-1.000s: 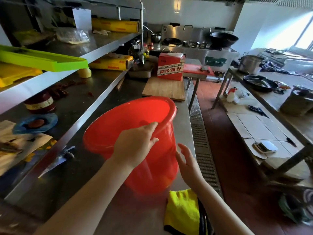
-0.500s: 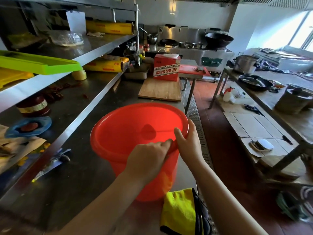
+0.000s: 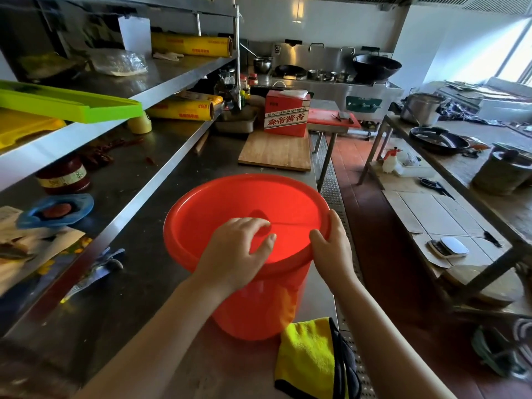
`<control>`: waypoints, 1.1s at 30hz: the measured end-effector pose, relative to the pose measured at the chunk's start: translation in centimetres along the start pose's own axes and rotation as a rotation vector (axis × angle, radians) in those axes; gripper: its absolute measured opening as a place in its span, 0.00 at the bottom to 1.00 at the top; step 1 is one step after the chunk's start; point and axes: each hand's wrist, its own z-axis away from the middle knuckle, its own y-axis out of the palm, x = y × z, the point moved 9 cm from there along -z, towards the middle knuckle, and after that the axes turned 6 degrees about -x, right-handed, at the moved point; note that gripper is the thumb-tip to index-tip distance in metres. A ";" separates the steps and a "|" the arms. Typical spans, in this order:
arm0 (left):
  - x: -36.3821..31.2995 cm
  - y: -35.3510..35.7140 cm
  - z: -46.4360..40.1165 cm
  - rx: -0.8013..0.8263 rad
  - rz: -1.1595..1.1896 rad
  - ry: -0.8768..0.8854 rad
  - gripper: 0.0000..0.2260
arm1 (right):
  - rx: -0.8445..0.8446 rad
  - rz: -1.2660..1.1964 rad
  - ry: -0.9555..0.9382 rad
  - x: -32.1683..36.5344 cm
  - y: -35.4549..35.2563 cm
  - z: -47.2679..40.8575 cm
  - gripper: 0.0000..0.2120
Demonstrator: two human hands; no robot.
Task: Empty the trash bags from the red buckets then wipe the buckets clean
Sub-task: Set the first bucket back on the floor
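At the near right edge of the bench (image 3: 161,286) a yellow cloth (image 3: 306,355) lies folded, just beside the foot of the red bucket (image 3: 244,203). The bucket stands upright near that right edge, no bag visible inside. The left hand (image 3: 234,251) hangs over the near rim with fingers loosely curled and holding nothing; whether they touch the plastic I cannot tell. The right hand (image 3: 331,243) has its grip on the right rim, thumb inside, fingers curled over the lip. The step looks like getting ready to wipe. To do it well, keep the right hand steadying the rim so the bucket cannot slide off the edge, take the cloth with the free left hand, and work from rim down to base. Beyond lies a wooden board (image 3: 275,152) at the far right edge.
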 end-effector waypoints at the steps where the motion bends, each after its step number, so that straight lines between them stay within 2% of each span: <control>1: 1.2 -0.4 -0.2 0.005 -0.018 -0.039 0.25 | 0.002 0.001 0.007 0.0 0.0 0.0 0.29; 5: 7.3 -1.6 -0.5 0.034 -0.178 -0.224 0.31 | 0.006 0.010 0.084 -0.9 -0.4 -0.1 0.32; 8: 12.3 -2.1 0.4 0.099 -0.235 -0.460 0.31 | -0.009 -0.011 0.166 -1.7 -0.9 -0.2 0.32; 11: 14.9 -1.3 2.1 0.219 -0.070 -0.698 0.37 | -0.019 -0.010 0.201 -1.7 -1.0 0.0 0.37; 13: 15.2 -0.8 2.7 0.255 0.026 -0.759 0.38 | -0.029 0.000 0.205 -1.5 -0.9 0.0 0.34; 23: 16.0 -1.6 3.5 0.212 0.092 -0.700 0.35 | -0.063 0.115 0.180 -0.7 -0.9 2.0 0.36; 29: 16.1 -2.7 4.9 0.177 0.123 -0.608 0.35 | -0.059 0.131 0.105 -0.1 -1.0 4.9 0.32; 33: 16.0 -4.3 6.4 0.129 0.127 -0.558 0.34 | -0.051 0.114 0.083 0.3 -1.0 7.6 0.41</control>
